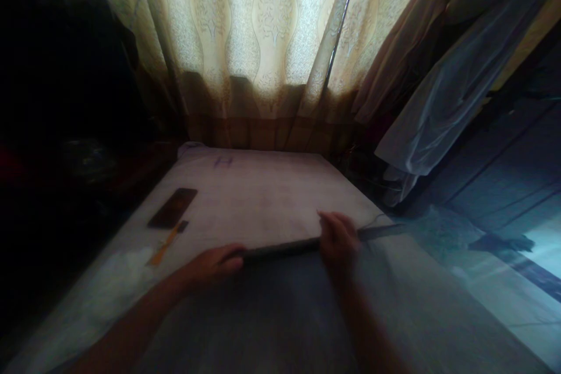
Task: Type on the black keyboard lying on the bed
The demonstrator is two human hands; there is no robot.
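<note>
A dark grey cloth (280, 310) spreads across the near side of the white-covered surface, its folded edge running left to right. At the left end of that edge, my left hand (219, 263) is closed on the cloth, thumb and fingers together. My right hand (339, 242) is raised at the same edge farther right, its fingers pinched together and slightly blurred. A tiny thin tip shows at its fingertips, too small to name. Right of this hand, a fine thread-like line (372, 221) curves above the cloth edge.
A dark flat rectangular object (173, 208), phone-like, lies at left beside an orange-handled tool (164, 244) with a dark end. Crumpled clear plastic (125, 277) sits nearer. Patterned curtains (274, 29) hang behind. Hanging clothes (438, 105) are at right.
</note>
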